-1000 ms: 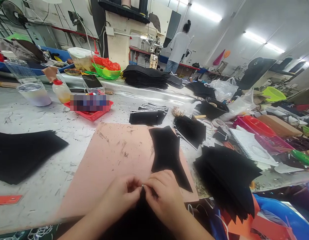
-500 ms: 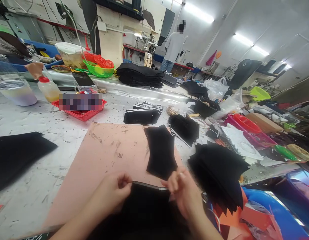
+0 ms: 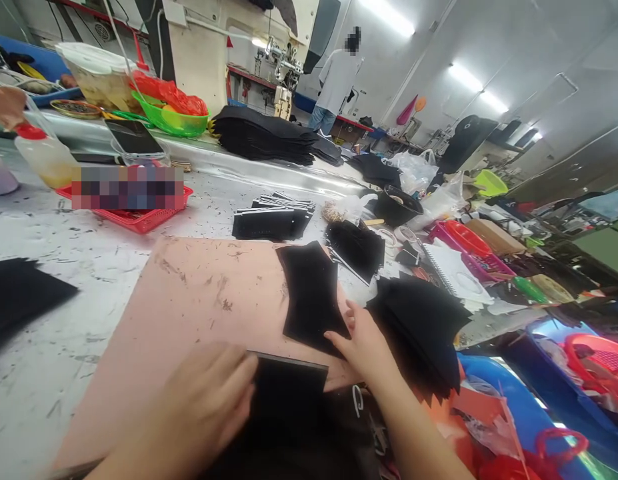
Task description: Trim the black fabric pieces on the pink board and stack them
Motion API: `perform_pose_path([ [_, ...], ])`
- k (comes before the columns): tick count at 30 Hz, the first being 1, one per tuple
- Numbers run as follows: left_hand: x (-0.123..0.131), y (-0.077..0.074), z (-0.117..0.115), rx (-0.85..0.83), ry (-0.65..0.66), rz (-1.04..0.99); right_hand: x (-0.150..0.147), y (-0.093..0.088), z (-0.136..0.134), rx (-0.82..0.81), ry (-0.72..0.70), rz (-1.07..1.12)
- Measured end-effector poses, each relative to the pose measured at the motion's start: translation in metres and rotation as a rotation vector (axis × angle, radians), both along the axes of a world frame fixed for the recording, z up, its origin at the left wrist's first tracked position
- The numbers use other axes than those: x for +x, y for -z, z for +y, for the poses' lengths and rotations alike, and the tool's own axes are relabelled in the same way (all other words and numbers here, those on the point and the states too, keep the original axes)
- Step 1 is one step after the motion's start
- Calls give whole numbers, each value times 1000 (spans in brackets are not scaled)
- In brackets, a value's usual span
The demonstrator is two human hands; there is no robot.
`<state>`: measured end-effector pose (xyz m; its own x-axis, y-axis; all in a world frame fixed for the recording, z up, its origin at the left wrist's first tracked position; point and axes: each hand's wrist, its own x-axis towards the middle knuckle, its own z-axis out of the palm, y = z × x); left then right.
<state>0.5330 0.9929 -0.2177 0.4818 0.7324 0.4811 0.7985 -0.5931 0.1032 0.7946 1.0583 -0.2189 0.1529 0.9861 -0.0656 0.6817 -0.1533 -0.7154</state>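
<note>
My left hand [image 3: 213, 393], somewhat blurred, is closed on the upper left corner of a black fabric piece [image 3: 291, 383] with a straight top edge. The lower part of that piece merges with dark material at the front edge. My right hand [image 3: 363, 343] is away from it, thumb and fingers spread. Its thumb reaches over the lower right corner of a second black piece [image 3: 311, 293] with curved sides, lying flat on the pink board [image 3: 189, 307]. A stack of black pieces [image 3: 419, 327] lies just right of my right hand.
White-edged black pieces [image 3: 273, 220] and another pile [image 3: 357, 248] lie behind the board. A red basket [image 3: 143, 220] stands back left, with a bottle [image 3: 46, 157] beside it. More black pieces [image 3: 26, 297] lie left. A sewing machine [image 3: 283, 67] and a person [image 3: 336, 80] are beyond.
My right hand has let go of the held piece's top right corner and opened towards the curved piece. My left hand still grips its corner. The view has shifted to the right.
</note>
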Motion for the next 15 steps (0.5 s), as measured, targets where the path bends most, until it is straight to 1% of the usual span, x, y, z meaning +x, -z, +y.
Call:
perform_pose_path([
  [1,1,0,-4,8,42,18,-2,1,7,-56,22,78],
  [3,2,3,-13,23,67,60,-2,-2,15,-173,-3,241],
  [5,2,12,-21,34,46,84,-3,-8,18,-289,-107,392],
  [7,-1,21,-27,18,24,62,-4,-14,19,-390,-216,567],
  [9,-4,28,-30,-9,27,28,-6,-17,20,-473,-274,734],
  [11,-5,29,-30,-15,38,4,-8,-18,23,-511,-271,802],
  [13,-5,26,-29,-8,44,-22,-10,-17,26,-544,-259,798],
  [15,-4,23,-29,3,40,-44,-14,-16,27,-529,-253,775],
])
